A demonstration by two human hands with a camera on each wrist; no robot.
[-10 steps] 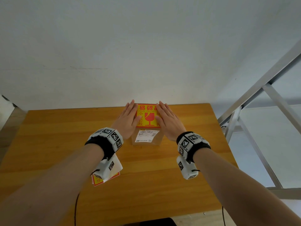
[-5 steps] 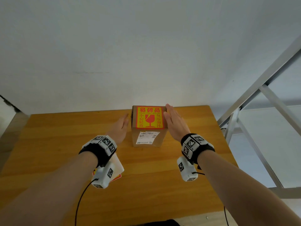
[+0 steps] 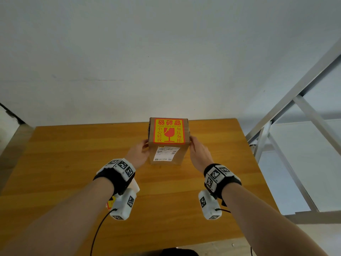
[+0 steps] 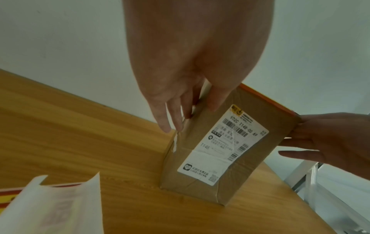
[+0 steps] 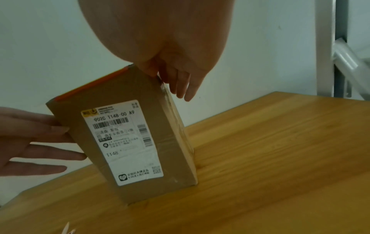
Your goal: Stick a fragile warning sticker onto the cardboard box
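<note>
the cardboard box (image 3: 168, 143) stands on the wooden table (image 3: 73, 163) near its far edge, with the red and yellow fragile sticker (image 3: 169, 131) flat on its top face and a white shipping label (image 3: 166, 153) on the near side. the left hand (image 3: 138, 155) holds the box's left side, thumb on the front edge and fingers (image 4: 170, 117) lying along the side face. the right hand (image 3: 198, 154) holds the right side, fingers (image 5: 185, 83) loosely bent against it. a second ago both palms lay flat on the sticker; they are now down at the sides, leaving the sticker uncovered. a sticker backing sheet (image 4: 52, 207) lies on the table near the left wrist.
</note>
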